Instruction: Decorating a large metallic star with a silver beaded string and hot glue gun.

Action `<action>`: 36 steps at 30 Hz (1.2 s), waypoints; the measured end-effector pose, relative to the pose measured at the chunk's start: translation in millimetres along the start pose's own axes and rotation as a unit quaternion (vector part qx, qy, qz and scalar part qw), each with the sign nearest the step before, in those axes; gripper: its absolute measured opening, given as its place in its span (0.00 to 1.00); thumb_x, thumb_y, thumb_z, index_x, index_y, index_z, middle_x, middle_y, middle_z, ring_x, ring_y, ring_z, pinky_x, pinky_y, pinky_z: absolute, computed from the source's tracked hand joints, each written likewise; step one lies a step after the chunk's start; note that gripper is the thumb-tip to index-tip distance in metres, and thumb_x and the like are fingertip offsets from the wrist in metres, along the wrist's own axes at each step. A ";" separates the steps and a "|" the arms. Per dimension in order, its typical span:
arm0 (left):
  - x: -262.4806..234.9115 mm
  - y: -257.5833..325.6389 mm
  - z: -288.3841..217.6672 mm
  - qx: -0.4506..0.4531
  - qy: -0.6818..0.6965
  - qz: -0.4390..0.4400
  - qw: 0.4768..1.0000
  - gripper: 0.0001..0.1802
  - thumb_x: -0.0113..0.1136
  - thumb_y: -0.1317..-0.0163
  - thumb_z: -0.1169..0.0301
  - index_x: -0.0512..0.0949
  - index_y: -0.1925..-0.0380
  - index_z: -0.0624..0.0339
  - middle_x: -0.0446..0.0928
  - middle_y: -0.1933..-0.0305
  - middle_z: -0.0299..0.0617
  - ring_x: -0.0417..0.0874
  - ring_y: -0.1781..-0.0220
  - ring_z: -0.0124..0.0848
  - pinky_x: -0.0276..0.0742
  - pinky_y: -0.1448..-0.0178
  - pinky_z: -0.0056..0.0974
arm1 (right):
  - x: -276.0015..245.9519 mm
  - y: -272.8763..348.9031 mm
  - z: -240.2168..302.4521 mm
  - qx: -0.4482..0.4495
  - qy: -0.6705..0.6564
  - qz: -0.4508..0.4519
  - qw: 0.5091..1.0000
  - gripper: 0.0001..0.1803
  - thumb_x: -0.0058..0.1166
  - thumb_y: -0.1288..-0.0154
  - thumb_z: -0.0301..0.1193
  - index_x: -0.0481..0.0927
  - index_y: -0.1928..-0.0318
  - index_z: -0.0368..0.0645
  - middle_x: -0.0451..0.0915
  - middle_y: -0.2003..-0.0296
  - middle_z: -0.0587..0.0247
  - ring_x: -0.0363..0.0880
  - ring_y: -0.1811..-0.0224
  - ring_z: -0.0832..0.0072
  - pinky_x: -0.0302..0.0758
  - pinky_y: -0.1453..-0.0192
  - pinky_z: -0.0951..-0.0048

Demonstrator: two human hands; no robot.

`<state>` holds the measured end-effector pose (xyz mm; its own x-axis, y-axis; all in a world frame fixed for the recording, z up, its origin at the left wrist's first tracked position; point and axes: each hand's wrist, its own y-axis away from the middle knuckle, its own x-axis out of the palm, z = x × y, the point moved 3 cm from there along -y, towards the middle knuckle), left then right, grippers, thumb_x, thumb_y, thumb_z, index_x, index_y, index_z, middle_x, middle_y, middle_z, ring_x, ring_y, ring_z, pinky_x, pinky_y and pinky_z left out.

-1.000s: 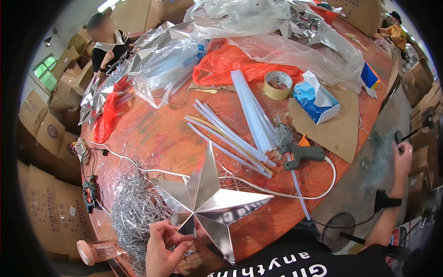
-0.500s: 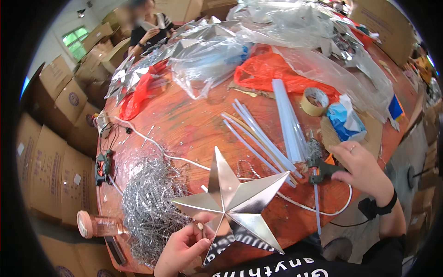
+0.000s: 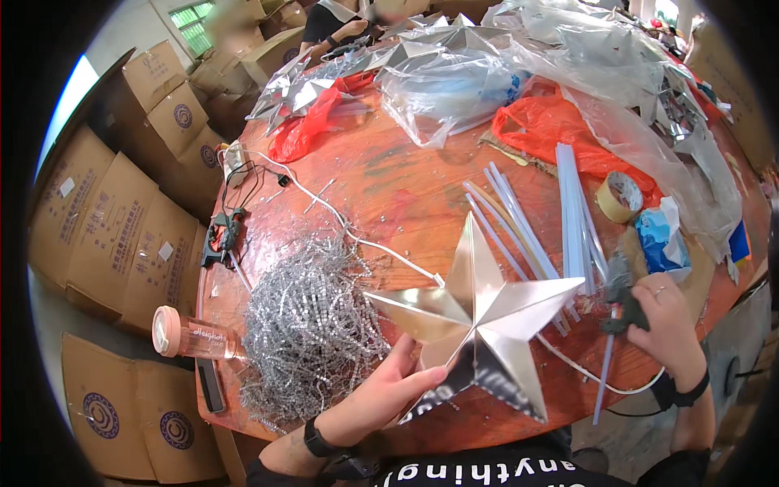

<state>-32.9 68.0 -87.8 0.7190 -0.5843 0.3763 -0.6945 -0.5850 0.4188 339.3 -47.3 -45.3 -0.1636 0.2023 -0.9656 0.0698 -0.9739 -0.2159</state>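
A shiny silver five-pointed star [image 3: 519, 312] is held up in front of me over the table's near edge. My left hand [image 3: 393, 390] grips its lower left side, thumb on the front face and the other fingers partly hidden behind. On the right, my right hand [image 3: 669, 325] is wrapped round the handle of a dark glue gun [image 3: 621, 304]. A long translucent glue stick [image 3: 603, 381] sticks out of the gun's rear toward me. Left of the star lies a heap of silver tinsel strands [image 3: 304, 333].
Translucent glue sticks [image 3: 572, 211], a tape roll [image 3: 619, 197] and a blue-white packet [image 3: 661, 239] lie right of centre. At left are another glue gun [image 3: 223, 237], a pink-lidded jar [image 3: 168, 331] and a phone [image 3: 211, 385]. Plastic bags [image 3: 454, 89] cover the far side; a person [image 3: 333, 28] sits beyond.
My right hand has closed round the glue gun's handle, where before its fingers were spread beside it. My left hand has shifted its hold on the star. The whole view has swung left.
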 end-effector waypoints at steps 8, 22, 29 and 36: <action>0.3 -17.7 -10.5 0.062 0.057 0.010 0.996 0.35 0.53 0.24 0.70 0.49 0.24 0.58 0.67 0.30 0.48 0.83 0.41 0.37 0.83 0.40 0.40 | -46.1 1.3 -0.1 0.189 -0.284 -0.226 0.912 0.20 0.61 0.32 0.27 0.77 0.41 0.36 0.80 0.41 0.54 0.77 0.36 0.67 0.71 0.31 0.63; -22.5 3.2 -4.3 -0.016 -0.013 0.058 0.998 0.40 0.41 0.18 0.66 0.28 0.19 0.55 0.70 0.32 0.47 0.85 0.51 0.35 0.85 0.52 0.39 | -5.6 -59.8 97.7 0.130 -0.583 -0.039 0.801 0.45 0.75 0.53 0.62 0.79 0.49 0.35 0.82 0.64 0.70 0.80 0.63 0.81 0.74 0.60 0.77; -15.1 4.0 -11.5 0.051 -0.286 0.018 0.957 0.23 0.44 0.18 0.62 0.60 0.33 0.65 0.76 0.47 0.45 0.79 0.48 0.30 0.79 0.54 0.35 | -14.8 -22.5 117.6 0.247 -0.648 0.045 0.719 0.51 0.80 0.54 0.56 0.74 0.41 0.29 0.86 0.51 0.52 0.86 0.48 0.69 0.80 0.45 0.71; -10.9 10.0 -8.7 0.055 -0.356 -0.014 0.933 0.26 0.46 0.20 0.50 0.77 0.59 0.65 0.80 0.71 0.46 0.81 0.68 0.34 0.77 0.60 0.39 | -6.1 -15.5 138.0 0.209 -0.711 0.139 0.657 0.46 0.73 0.40 0.49 0.68 0.32 0.31 0.81 0.44 0.49 0.80 0.38 0.64 0.78 0.35 0.64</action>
<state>-47.5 73.4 -80.5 0.5658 -0.7705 -0.2935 -0.7019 -0.6369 0.3188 203.4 -47.6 -16.0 -0.9765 -0.0007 0.2154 0.0635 -0.9565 0.2849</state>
